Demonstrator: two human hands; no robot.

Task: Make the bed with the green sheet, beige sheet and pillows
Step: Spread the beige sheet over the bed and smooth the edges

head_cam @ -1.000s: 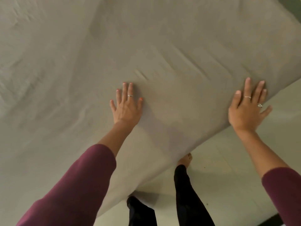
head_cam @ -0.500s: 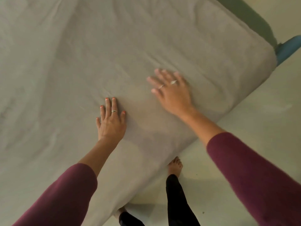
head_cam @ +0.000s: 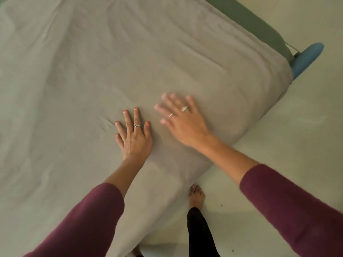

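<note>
The beige sheet [head_cam: 111,62] covers the whole bed top and hangs over the near edge and the right corner. Long soft wrinkles run across it toward the corner. My left hand [head_cam: 134,134] lies flat on the sheet with straight, spread fingers. Just to its right my right hand [head_cam: 182,120] also lies flat on the sheet, blurred by motion. A strip of the green sheet [head_cam: 256,21] shows beyond the beige sheet at the upper right. No pillows are in view.
A blue rounded part of the bed frame [head_cam: 306,58] juts out at the right corner. Pale floor [head_cam: 287,136] runs along the bed's right side. My bare foot [head_cam: 196,196] stands by the hanging sheet edge.
My right hand slid left across the sheet from the bed's edge to beside my left hand. The view shifted, bringing the bed corner, green strip and blue frame into sight.
</note>
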